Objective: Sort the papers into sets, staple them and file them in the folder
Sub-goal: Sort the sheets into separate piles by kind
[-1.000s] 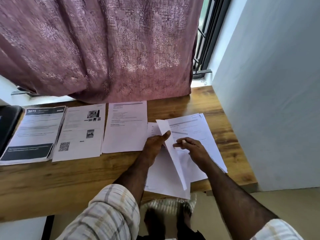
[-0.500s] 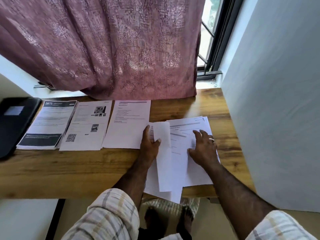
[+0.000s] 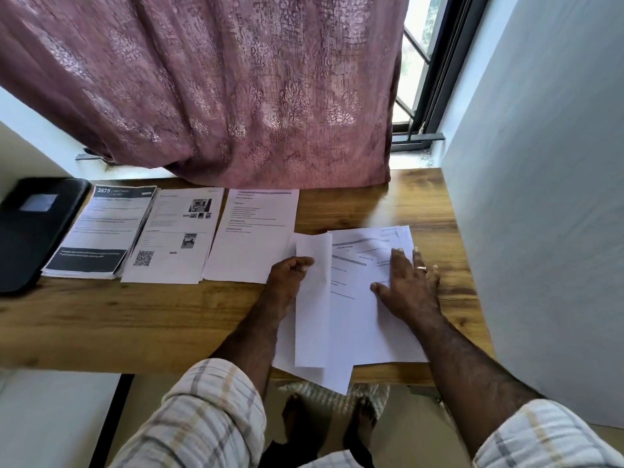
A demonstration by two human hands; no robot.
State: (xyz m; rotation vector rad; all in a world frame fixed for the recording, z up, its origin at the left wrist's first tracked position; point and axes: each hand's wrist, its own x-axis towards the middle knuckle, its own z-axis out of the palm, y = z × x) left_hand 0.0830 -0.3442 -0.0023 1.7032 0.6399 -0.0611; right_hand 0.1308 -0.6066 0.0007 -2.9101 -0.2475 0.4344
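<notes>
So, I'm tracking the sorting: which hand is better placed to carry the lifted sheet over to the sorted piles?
Left, probably. The left hand already pinches the lifted sheet and lies nearest the sorted piles; the right hand lies flat on the unsorted stack.

On the wooden desk (image 3: 169,319), a folder (image 3: 32,228) lies at the far left, with three paper sets in a row to its right: a thick stack (image 3: 101,231), a QR-code sheet (image 3: 175,234) overlapping its right edge, then a text sheet (image 3: 251,231). Right of these a loose pile of papers (image 3: 358,319) overhangs the near edge. The left hand (image 3: 287,275) holds a partly turned sheet (image 3: 312,298) on the pile's left side; the right hand (image 3: 410,285) rests flat on the pile. A curtain (image 3: 209,86) hangs behind the desk, a wall (image 3: 547,197) to the right.
</notes>
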